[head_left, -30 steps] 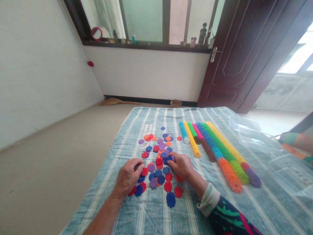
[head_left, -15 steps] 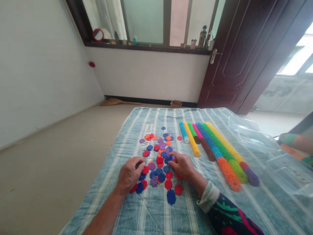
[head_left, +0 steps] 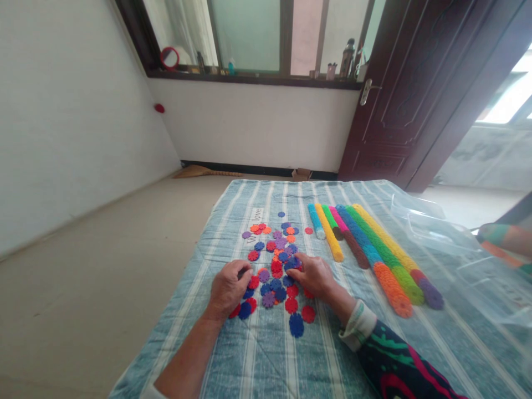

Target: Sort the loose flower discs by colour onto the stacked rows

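Note:
Loose flower-edged plastic discs in red, blue, purple and orange lie in a scattered heap on the striped cloth. My left hand (head_left: 230, 286) is at the heap's left edge, its fingers curled together beside a red disc (head_left: 253, 282); whatever they hold is hidden. From the right, my right hand (head_left: 316, 276) reaches into the heap, with thumb and forefinger closing on a blue disc (head_left: 291, 263). Close by lie a purple disc (head_left: 268, 300) and a red disc (head_left: 291, 305). Nearer me is a larger blue piece (head_left: 296, 325), perhaps overlapping discs.
Long rows of stacked discs, such as a yellow row (head_left: 330, 233) and a brown row (head_left: 353, 248), lie right of the heap. Clear plastic boxes (head_left: 432, 230) stand at the right edge. A printed paper strip (head_left: 257, 215) lies behind the heap on the striped cloth (head_left: 224, 244).
The view has shifted slightly. My right fingers, which had a purple disc showing at them, are now around a blue one. My left hand stays curled in nearly the same place.

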A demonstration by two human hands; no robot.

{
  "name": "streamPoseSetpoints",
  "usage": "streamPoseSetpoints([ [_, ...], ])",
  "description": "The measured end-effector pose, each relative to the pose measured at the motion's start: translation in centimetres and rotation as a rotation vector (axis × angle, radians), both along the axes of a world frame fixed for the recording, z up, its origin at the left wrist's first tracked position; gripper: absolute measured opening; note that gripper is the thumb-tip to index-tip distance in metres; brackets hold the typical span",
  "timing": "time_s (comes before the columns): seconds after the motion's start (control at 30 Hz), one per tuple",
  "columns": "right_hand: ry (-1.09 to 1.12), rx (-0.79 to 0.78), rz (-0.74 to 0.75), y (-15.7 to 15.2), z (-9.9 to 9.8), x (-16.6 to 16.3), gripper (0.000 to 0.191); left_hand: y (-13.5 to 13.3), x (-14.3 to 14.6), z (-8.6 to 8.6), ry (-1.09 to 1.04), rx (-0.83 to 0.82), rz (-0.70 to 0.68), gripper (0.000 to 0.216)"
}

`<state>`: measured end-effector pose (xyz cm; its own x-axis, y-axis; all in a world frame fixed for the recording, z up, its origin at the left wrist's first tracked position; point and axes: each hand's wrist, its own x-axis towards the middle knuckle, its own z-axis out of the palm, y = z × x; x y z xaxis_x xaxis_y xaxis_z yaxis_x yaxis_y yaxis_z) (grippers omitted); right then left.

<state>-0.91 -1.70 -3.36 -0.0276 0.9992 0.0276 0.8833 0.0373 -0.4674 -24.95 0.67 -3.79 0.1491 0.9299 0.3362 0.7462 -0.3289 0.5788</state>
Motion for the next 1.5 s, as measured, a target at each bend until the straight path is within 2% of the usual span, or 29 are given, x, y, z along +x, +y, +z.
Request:
streamPoseSetpoints([
  [0.63, -0.074, 0.005, -0.006, -0.2, 0.3, -0.3, 0.040, 0.1, 0.3, 0.0, -0.011, -0.014, 0.001, 0.018],
  [0.83, -0.097, -0.014, -0.001, 0.2, 0.6, -0.5, 0.032, 0.1, 0.3, 0.2, -0.015, 0.006, 0.015, 0.017],
  [1.1, -0.033, 0.019, -0.007, 0.2, -0.1, -0.4, 0.031, 0.0, 0.4, 0.5, 0.003, -0.011, 0.015, 0.017],
  [1.5, 0.136, 0.109, 0.035, 0.2, -0.1, -0.8, 0.011, 0.4, 0.1, 0.1, 0.015, 0.002, 0.002, 0.019],
])
